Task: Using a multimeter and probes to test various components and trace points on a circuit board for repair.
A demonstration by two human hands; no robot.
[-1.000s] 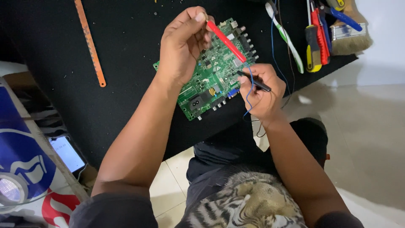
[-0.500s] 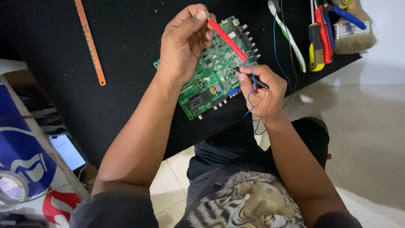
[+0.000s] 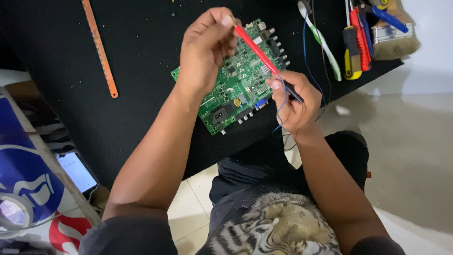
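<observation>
Board: we have the green circuit board (image 3: 236, 92) lying flat on the black mat (image 3: 141, 56), just above the middle of the frame, tilted so its connector edge faces the lower right; that keeps the component side up to us.
Left hand: our left hand (image 3: 205, 49) hangs over the board's upper left part, fingers closed together on the top end of the red probe (image 3: 257, 49). The probe slants down to the right, so its tip, as far as we can tell, lands among the small parts.
Right hand: our right hand (image 3: 292, 101) sits at the board's right edge, thumb and forefinger pinched on a black probe (image 3: 293, 93), with a thin blue wire (image 3: 281, 106) looping under the fingers, out of the way.
Spare tools: screwdrivers (image 3: 355, 45) and a brush (image 3: 394, 40) lie in the upper right, near but apart from the board.
Saw blade: an orange strip (image 3: 99, 47) lies in the upper left, well apart.
Phone: a lit screen (image 3: 77, 171) shows at the lower left, beside the mat.
</observation>
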